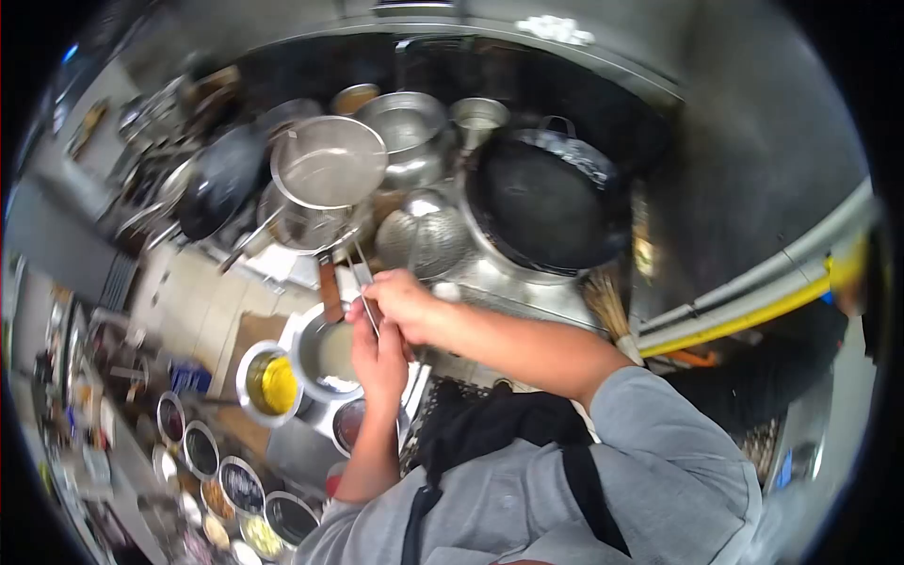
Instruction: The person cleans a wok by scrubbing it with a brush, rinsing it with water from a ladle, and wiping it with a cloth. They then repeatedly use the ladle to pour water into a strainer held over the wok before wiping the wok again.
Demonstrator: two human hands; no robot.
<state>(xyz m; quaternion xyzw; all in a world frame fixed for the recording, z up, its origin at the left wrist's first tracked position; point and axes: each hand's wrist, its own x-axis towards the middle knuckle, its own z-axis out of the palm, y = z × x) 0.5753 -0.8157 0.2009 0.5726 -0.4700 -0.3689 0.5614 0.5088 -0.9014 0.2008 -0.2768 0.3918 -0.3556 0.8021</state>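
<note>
My right hand (403,303) is closed around a thin metal handle (362,267), in front of my chest. Just below and left of it, my left hand (379,361) is raised with its fingers close to the same handle; blur hides whether they grip anything. Beyond my hands is a round mesh strainer (330,162), with a wooden handle (330,287) below it. A perforated ladle (422,235) lies just past my right hand. Beside my left hand stands a metal pot (306,363) with pale liquid, next to a bowl (247,384) holding something yellow.
A large black wok (546,202) sits on the stove at the back, with metal pots (403,122) to its left. A bamboo brush (610,306) stands at the right near a yellow pipe (744,315). Several ingredient containers (242,485) line the lower left.
</note>
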